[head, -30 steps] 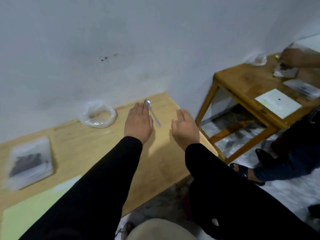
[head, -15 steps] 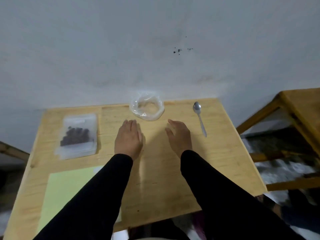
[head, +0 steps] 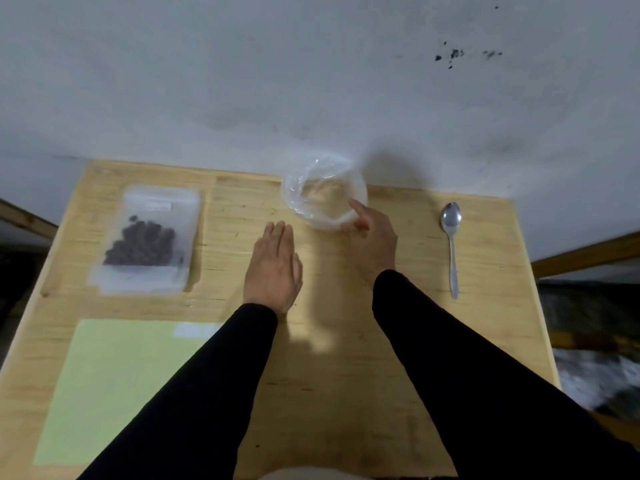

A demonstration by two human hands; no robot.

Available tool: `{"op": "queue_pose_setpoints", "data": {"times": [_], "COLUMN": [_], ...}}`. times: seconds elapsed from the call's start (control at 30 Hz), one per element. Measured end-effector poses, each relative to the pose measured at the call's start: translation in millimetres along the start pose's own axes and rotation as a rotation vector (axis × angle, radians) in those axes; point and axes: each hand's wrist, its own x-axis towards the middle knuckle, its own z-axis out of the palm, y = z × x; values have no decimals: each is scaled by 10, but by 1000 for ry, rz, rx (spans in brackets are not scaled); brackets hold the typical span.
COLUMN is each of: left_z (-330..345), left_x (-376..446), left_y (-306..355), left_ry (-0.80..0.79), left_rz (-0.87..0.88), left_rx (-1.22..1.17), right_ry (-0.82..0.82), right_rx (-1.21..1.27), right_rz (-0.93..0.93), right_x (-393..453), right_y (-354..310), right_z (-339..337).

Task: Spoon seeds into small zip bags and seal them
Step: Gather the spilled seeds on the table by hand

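Observation:
A flat zip bag [head: 149, 237] holding dark seeds lies at the table's back left. A clear plastic bowl-shaped container [head: 320, 187] stands at the back middle, against the wall. A metal spoon [head: 451, 244] lies at the right, bowl end away from me. My left hand [head: 273, 268] rests flat on the wood, fingers straight, holding nothing. My right hand [head: 372, 237] is at the container's near right rim, with the forefinger over the rim and the other fingers curled under its outside. The grip itself is blurred.
A pale green sheet [head: 114, 386] covers the front left of the wooden table [head: 329, 375]. A grey wall rises right behind the table. Part of another wooden table [head: 588, 252] shows at the right edge, with floor below it.
The view swung left from the neighbouring table and settled on mine. My right hand moved forward from the tabletop to the container's rim. My left hand stayed flat.

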Motion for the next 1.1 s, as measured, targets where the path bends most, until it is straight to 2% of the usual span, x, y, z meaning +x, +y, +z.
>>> {"op": "queue_pose_setpoints", "data": {"times": [0.3, 0.53, 0.8, 1.0, 1.1], "left_z": [13, -63, -79, 220, 453], "left_x": [16, -21, -340, -743, -926], "left_y": [-6, 67, 458, 1009, 1301], "left_ry": [-60, -101, -225, -333, -443], "left_rz": [-2, 132, 425, 671, 771], "left_rx": [8, -27, -10, 29, 35], "right_ry": [50, 206, 507, 741, 856], "right_rx": [69, 129, 201, 279, 278], "right_rz": [112, 177, 330, 480, 571], "right_x": [25, -290, -1121, -1924, -2297], "right_y": [5, -42, 80, 447, 686], "right_z": [32, -154, -594, -1031, -1221]}}
